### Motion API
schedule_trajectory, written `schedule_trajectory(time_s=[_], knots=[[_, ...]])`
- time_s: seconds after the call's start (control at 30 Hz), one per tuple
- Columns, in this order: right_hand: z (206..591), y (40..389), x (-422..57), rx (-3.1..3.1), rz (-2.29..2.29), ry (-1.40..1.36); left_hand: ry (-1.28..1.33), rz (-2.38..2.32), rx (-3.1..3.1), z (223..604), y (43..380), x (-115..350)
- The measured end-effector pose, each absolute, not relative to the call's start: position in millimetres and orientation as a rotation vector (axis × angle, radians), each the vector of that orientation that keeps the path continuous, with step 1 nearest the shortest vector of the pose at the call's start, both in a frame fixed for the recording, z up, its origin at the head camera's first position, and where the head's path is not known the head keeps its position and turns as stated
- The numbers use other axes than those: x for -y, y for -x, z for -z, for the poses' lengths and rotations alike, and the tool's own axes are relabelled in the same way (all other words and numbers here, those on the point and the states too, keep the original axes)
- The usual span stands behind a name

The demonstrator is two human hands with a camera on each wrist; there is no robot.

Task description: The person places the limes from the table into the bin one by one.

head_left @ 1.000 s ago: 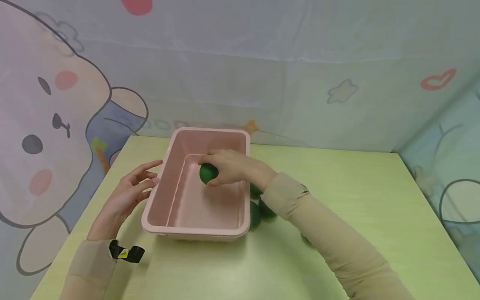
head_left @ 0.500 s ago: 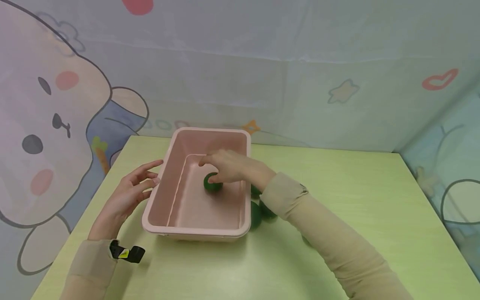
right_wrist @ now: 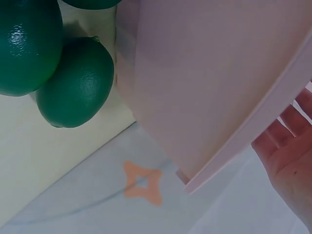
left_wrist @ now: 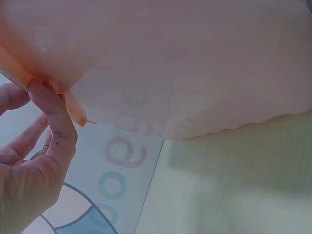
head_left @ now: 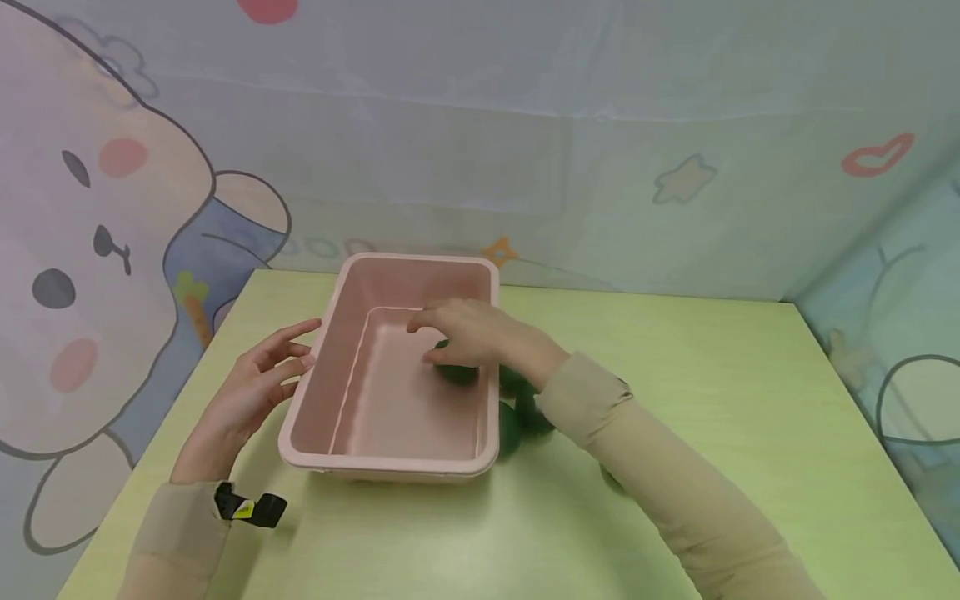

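Note:
A pink rectangular plastic bin (head_left: 386, 463) stands on the table in the head view. My right hand (head_left: 468, 331) reaches over its right rim, thumb and fingers spread apart. Beneath that hand a green lime (head_left: 459, 372) lies inside the bin, partly hidden; whether they touch I cannot tell. My left hand (head_left: 251, 387) is at the bin's left side, its fingertips and thumb against the outside of the rim. The left wrist view shows these fingers (left_wrist: 56, 119) at the rim's underside. Outside the bin's right wall sit several more limes (right_wrist: 78, 83), partly covered by my right forearm.
Another green lime (head_left: 613, 479) peeks out from under the right sleeve. The pale green table (head_left: 697, 367) extends to the right of the bin. A printed cloth (head_left: 450, 150) with cartoon figures hangs behind the table's back edge.
My right hand let go of the lime within the bin. The lime rolled to the right, under the palm, and the hand shifted slightly right. My left hand stays at the rim.

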State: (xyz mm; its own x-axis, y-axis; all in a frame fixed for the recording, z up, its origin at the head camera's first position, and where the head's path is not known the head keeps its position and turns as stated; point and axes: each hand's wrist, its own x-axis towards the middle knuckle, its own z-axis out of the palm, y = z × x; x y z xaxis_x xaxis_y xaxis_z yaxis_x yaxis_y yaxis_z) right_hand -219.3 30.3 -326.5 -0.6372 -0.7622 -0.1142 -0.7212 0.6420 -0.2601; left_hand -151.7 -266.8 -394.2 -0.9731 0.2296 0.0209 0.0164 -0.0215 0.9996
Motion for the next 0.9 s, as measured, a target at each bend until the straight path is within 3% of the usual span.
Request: schedule_trajectory(time_s=[0.9], knots=[[317.7, 190.9, -58.3, -2.768, 0.468, 1.219, -0.257, -2.164, -2.051, 395.9, 148.6, 267.8]])
